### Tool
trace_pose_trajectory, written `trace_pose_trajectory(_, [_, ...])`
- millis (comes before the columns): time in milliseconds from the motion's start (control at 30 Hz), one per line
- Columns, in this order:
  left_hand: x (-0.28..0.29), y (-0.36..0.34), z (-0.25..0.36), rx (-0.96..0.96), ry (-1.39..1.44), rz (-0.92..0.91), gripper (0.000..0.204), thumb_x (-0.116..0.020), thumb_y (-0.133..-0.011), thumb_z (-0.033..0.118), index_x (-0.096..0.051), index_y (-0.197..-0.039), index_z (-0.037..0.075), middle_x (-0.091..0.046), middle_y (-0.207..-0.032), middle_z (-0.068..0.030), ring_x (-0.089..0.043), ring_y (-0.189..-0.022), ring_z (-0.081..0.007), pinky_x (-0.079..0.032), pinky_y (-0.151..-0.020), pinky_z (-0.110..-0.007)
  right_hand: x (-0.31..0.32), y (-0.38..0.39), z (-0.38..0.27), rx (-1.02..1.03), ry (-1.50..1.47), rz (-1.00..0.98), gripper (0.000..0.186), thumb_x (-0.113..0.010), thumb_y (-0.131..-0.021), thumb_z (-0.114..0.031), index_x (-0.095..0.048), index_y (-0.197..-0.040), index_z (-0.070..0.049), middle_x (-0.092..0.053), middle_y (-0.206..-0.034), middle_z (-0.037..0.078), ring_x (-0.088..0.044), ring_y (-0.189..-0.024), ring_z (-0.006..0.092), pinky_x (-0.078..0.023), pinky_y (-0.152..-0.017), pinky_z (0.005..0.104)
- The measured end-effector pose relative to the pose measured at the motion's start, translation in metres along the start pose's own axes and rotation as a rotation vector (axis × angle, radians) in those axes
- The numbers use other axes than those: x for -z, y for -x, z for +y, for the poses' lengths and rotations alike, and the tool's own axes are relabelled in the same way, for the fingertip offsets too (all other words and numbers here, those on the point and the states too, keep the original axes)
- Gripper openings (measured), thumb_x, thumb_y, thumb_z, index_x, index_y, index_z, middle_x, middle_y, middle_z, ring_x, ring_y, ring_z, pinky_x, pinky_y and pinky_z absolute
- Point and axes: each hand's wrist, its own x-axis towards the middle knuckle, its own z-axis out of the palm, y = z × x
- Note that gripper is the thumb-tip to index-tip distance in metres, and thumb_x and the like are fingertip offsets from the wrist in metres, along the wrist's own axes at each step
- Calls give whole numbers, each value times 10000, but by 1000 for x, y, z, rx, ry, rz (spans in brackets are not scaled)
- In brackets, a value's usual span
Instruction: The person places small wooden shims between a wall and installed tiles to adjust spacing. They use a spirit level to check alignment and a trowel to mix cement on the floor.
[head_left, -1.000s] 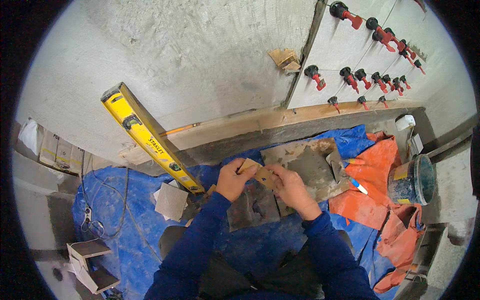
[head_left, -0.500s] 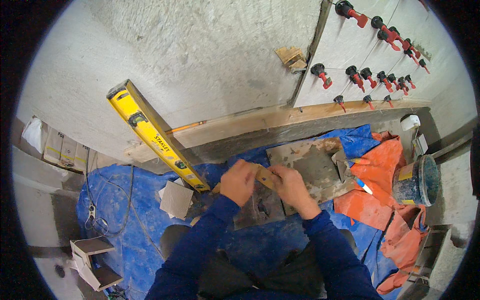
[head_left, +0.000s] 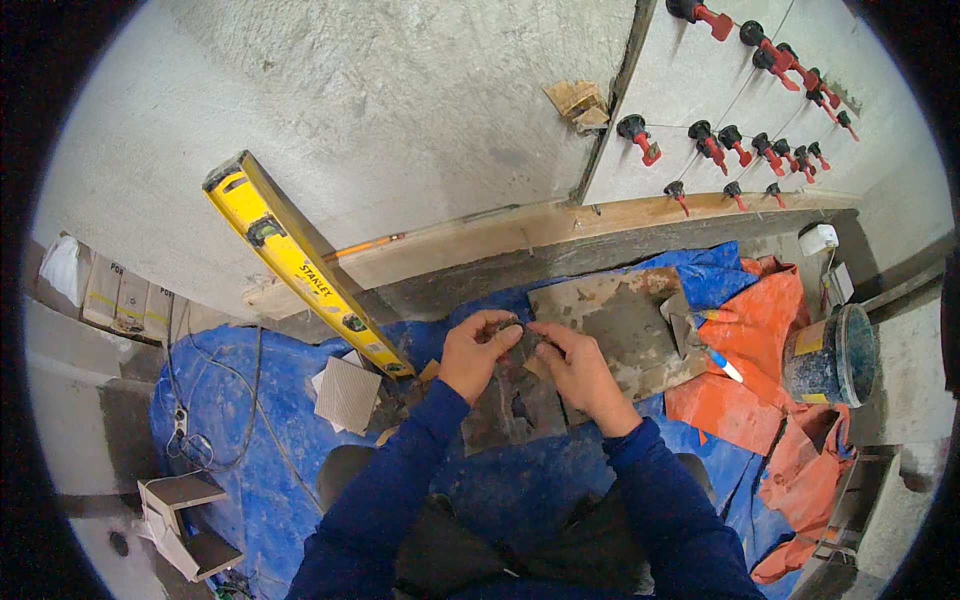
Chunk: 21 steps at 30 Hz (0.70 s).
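Note:
My left hand (head_left: 474, 354) and my right hand (head_left: 580, 374) are close together in front of me, fingers bent inward. A small dark piece (head_left: 513, 326) shows between the fingertips; its kind is hard to make out. Part of a tan strip (head_left: 538, 366) shows under my right fingers, which partly hide it. Below the hands a grey, dirty slab (head_left: 510, 425) lies on the blue tarp (head_left: 300, 460). Behind my right hand is a larger board (head_left: 625, 330) smeared with grey mortar.
A yellow spirit level (head_left: 305, 270) leans against the wall, beside a pencil (head_left: 365, 246) on the wooden batten (head_left: 690, 208). Ribbed tile pieces (head_left: 347, 395) lie left. A bucket (head_left: 850, 355) and orange sheet (head_left: 725, 415) are right. Red-handled clips (head_left: 708, 147) project from wall tiles (head_left: 670, 90).
The tan strip stretched between my hands before; now less of it shows, lower under my right hand. My left hand has turned, and a small dark piece shows at the fingertips.

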Motion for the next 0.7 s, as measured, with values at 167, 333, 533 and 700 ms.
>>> trace_pose_trajectory(167, [6, -2, 2, -30, -99, 22, 231, -737, -944, 171, -710, -1094, -4, -701, -876, -44, -634, -725, -112, -535, -650, -270, 6, -3, 5, -99, -161, -162, 255, -599, -998, -134, -673, -1202, 0, -688, -931, 114, -598, -851, 153, -508, -779, 325])
trace_pose_trajectory(333, [11, -1, 14, -10, -127, -65, 193, -705, -963, 166, -708, -1041, -10, -700, -851, -39, -635, -716, -115, -529, -655, -278, 12, -1, 2, 53, 54, -187, 232, -587, -1009, -166, -673, -1144, 2, -707, -953, 182, -694, -891, 225, -521, -765, 350])
trace_pose_trajectory(533, [20, 1, 29, -17, -275, -247, 170, -707, -945, 127, -702, -1033, -18, -708, -856, -48, -634, -698, -116, -521, -657, -280, 15, -1, -12, -56, 50, -228, 209, -599, -994, -149, -675, -1111, 6, -701, -802, 181, -710, -668, 241, -538, -656, 365])
trace_pose_trajectory(700, [15, 5, 29, -27, -275, -228, 155, -729, -918, 93, -706, -1022, -19, -709, -849, -58, -638, -693, -114, -523, -650, -285, 15, -1, -13, 15, 75, -156, 195, -648, -965, -170, -708, -1023, 6, -698, -763, 172, -699, -633, 250, -538, -644, 368])
